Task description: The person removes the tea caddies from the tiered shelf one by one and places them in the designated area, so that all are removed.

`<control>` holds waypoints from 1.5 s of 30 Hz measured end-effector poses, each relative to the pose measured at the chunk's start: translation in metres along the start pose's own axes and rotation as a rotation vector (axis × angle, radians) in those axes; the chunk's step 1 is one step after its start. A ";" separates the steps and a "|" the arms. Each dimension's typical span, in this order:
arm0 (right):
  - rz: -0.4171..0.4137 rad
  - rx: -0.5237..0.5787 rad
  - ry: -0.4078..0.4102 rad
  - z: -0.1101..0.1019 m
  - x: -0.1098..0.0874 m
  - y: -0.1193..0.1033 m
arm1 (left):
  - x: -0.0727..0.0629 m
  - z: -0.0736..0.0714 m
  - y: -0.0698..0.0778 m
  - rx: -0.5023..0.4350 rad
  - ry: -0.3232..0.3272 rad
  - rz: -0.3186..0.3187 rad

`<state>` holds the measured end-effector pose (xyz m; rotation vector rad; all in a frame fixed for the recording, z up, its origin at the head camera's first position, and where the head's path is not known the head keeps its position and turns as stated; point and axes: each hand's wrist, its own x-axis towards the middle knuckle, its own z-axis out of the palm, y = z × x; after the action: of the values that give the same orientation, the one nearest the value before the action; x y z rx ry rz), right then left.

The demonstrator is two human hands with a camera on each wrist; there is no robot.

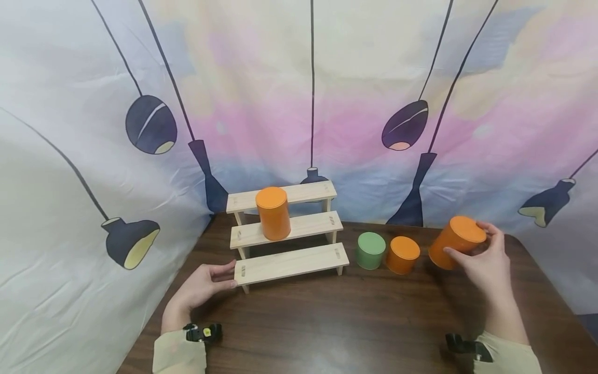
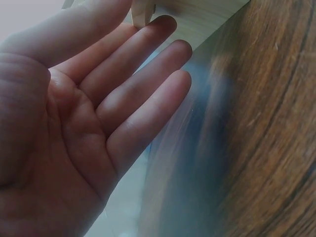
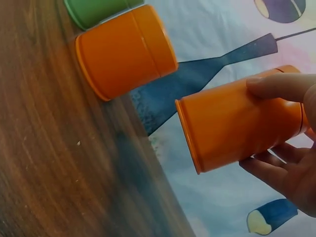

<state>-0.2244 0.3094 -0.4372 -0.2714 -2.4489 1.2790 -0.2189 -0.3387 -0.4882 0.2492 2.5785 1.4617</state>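
Note:
A tall orange canister (image 1: 453, 244) is tilted in my right hand (image 1: 490, 265); the thumb (image 3: 276, 88) lies on one side and the fingers curl round the other. In the right wrist view its base shows off the tabletop. To its left a short orange canister (image 1: 403, 255) and a short green canister (image 1: 371, 251) stand side by side on the table. My left hand (image 1: 201, 285) touches the left end of the lowest step of a three-step wooden stand (image 1: 289, 265), its fingers (image 2: 143, 116) nearly straight. Another tall orange canister (image 1: 273, 215) stands upright on the middle step.
The dark wooden table (image 1: 327, 322) extends in front of the stand. Behind it hangs a fabric backdrop (image 1: 364, 114) printed with pendant lamps, close to the table's back edge, with more fabric at the left side. Black straps with devices (image 1: 203, 332) sit on both wrists.

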 end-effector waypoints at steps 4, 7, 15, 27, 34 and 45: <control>-0.032 -0.029 -0.050 0.002 0.002 0.008 | 0.001 -0.001 -0.001 0.003 -0.001 0.004; -0.063 -0.057 -0.101 0.004 0.004 0.012 | 0.001 -0.001 -0.001 0.007 -0.004 0.004; -0.104 -0.060 -0.186 0.013 0.006 0.016 | 0.002 -0.002 0.000 -0.009 -0.003 0.004; -0.119 -0.065 -0.237 0.020 0.009 0.025 | 0.002 0.001 0.001 -0.006 -0.001 -0.001; -0.113 -0.048 -0.248 0.022 0.009 0.027 | 0.002 0.001 0.000 -0.014 -0.001 -0.004; -0.101 -0.032 -0.281 0.018 0.009 0.028 | 0.001 0.001 0.001 0.001 0.003 -0.007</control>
<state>-0.2404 0.3146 -0.4674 0.0279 -2.6782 1.3120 -0.2193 -0.3370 -0.4884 0.2381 2.5794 1.4600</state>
